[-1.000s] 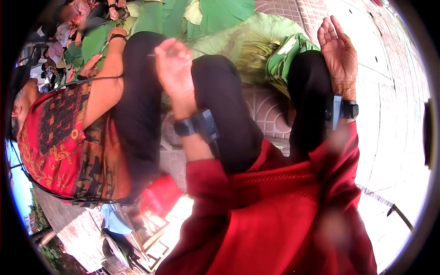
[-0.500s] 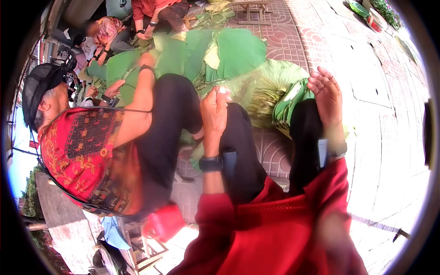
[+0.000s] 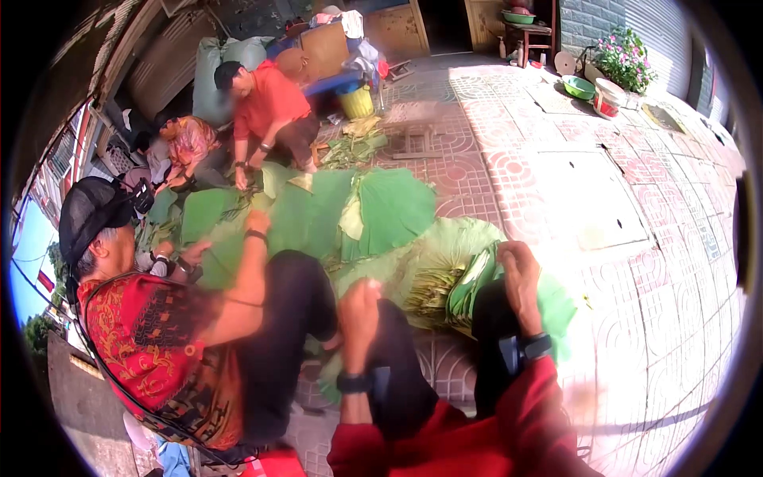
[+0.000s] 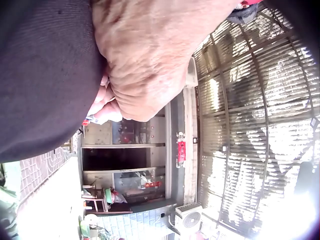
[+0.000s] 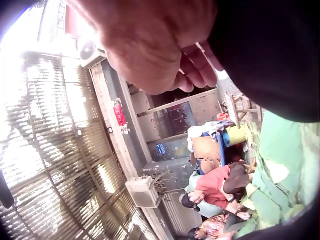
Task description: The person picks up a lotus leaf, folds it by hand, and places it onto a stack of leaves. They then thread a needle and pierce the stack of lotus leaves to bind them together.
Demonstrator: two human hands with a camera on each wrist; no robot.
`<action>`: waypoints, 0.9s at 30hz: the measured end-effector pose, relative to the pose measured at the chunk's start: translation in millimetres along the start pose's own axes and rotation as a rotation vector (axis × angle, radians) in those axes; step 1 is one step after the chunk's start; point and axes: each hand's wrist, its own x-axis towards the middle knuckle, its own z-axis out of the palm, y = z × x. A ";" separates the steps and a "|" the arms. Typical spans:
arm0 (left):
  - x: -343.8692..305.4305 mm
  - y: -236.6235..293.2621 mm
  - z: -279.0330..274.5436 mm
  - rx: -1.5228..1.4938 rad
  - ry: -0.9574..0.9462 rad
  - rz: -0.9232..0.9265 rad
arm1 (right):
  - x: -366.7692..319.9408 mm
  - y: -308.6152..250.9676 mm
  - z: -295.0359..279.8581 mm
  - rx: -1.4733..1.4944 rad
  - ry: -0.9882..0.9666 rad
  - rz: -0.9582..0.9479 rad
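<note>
My left hand (image 3: 359,316) is over my left knee, its fingers loosely curled with nothing visible in them. In the left wrist view the back of that hand (image 4: 145,60) fills the top, beside the dark trouser leg (image 4: 45,80). My right hand (image 3: 520,278) is above my right knee, fingers bent and hanging downward. The right wrist view shows its fingertips (image 5: 200,70) loosely curled around nothing. Next to that knee stands a folded stack of green leaves (image 3: 469,290). Pale, wide leaves (image 3: 433,246) spread behind it.
Large green leaves (image 3: 389,207) cover the paving ahead. At my left squats a person in a patterned red shirt (image 3: 159,334); another in a red top (image 3: 274,99) bends over the leaves farther off. A low wooden stool (image 3: 413,143), green basin (image 3: 578,86) and bucket (image 3: 609,97) stand beyond.
The head view has tilted up, showing more of the yard. Both hands have come down toward the knees. The fingers, straighter on the right hand before, are now bent.
</note>
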 end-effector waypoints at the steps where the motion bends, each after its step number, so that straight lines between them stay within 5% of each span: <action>1: 0.7 2.1 -0.3 0.050 -0.019 0.010 | 1.2 1.7 -2.0 -0.216 0.029 -0.100; 4: -4.2 -2.3 1.7 0.120 -0.047 0.013 | -6.1 11.8 -4.8 -0.535 0.027 -0.114; 14: -5.6 -6.6 9.0 0.177 -0.007 0.059 | -17.2 19.4 15.7 -0.665 -0.212 -0.133; 20: -3.9 -2.1 7.1 0.112 -0.043 0.022 | -20.9 -16.6 10.9 -0.821 -0.591 -0.033; 27: -4.1 -11.7 10.1 0.221 0.012 0.094 | -23.5 -12.0 16.3 -0.805 -0.573 -0.027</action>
